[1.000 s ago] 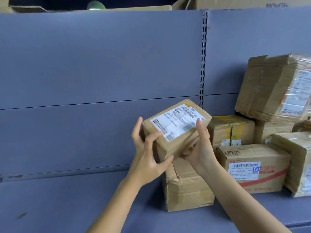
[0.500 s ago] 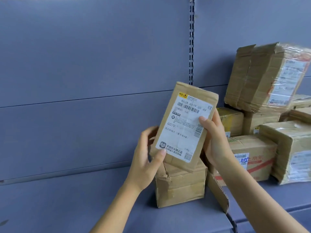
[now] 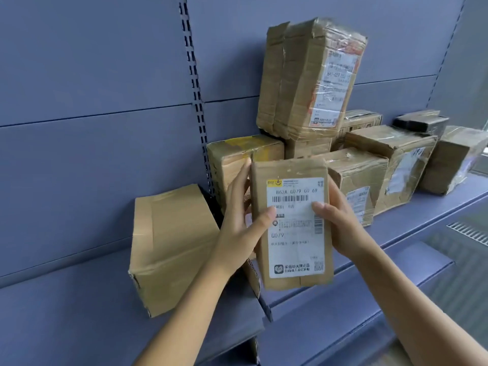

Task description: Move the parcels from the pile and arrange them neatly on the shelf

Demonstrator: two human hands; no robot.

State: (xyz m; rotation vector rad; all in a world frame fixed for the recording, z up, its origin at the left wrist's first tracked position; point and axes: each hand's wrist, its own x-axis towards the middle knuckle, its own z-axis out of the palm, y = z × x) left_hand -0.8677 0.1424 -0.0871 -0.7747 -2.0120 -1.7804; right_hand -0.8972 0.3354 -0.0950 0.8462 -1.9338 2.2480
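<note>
Head view: the parcel (image 3: 290,276) is held upright in the air just in front of the shelf (image 3: 412,220), near the boxes (image 3: 311,75) stacked there. It is judged light and fairly stiff, though its creased card may dent if squeezed. The long side edges are best gripped, as now: the left hand (image 3: 243,228) and right hand (image 3: 340,223) each clasp one edge, thumbs on the label (image 3: 295,247). Flat brown taped card is seen, with a white barcode label.

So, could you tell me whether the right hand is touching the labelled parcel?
Touching. The head view shows the right hand gripping the labelled parcel, thumb on its label.
</note>
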